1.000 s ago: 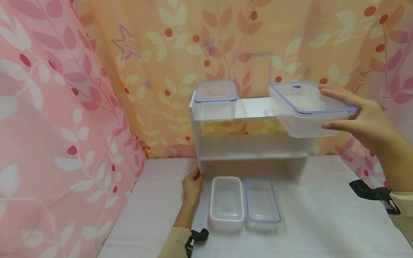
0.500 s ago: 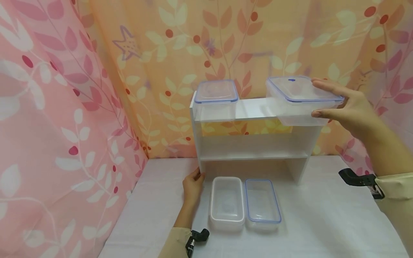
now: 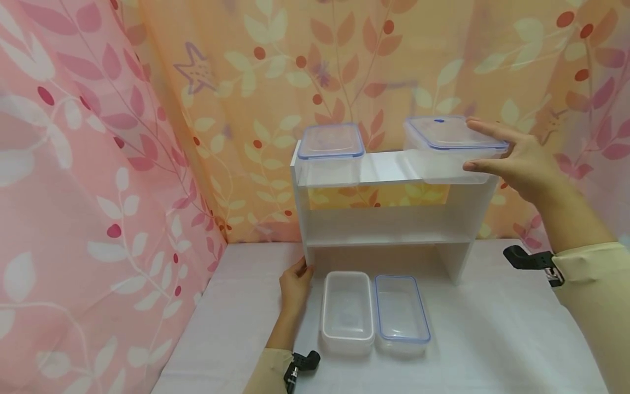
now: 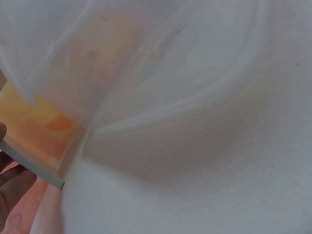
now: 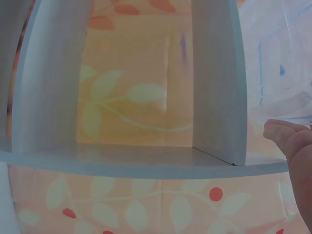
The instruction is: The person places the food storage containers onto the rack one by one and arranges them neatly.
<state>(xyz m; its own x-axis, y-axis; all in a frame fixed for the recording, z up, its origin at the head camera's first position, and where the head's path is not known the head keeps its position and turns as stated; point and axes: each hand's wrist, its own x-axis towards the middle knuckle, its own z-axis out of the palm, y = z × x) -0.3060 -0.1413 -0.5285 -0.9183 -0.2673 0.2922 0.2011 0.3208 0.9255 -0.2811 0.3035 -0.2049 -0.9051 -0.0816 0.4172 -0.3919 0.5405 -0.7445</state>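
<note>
My right hand (image 3: 517,158) holds a clear plastic food container (image 3: 453,164) with a blue-rimmed lid by its right end, thumb in front and fingers on the far side. The container is over the right part of the white shelf's top board; I cannot tell whether it rests there. In the right wrist view, my right hand (image 5: 295,146) is beside the shelf's top corner. My left hand (image 3: 295,284) grips the lower front edge of the shelf's left side panel (image 3: 301,213). In the left wrist view, thumb and fingers (image 4: 19,185) lie on either side of that panel's edge.
Another blue-rimmed container (image 3: 331,156) stands on the top board's left end. Before the shelf, a white-rimmed container (image 3: 347,306) and a blue-rimmed one (image 3: 402,312) lie side by side on the white tablecloth (image 3: 507,328). Flowered curtains (image 3: 236,109) hang behind and at the sides.
My right hand has carried the container left and slightly up, then back over the top board. The left hand keeps its grip on the shelf's side panel.
</note>
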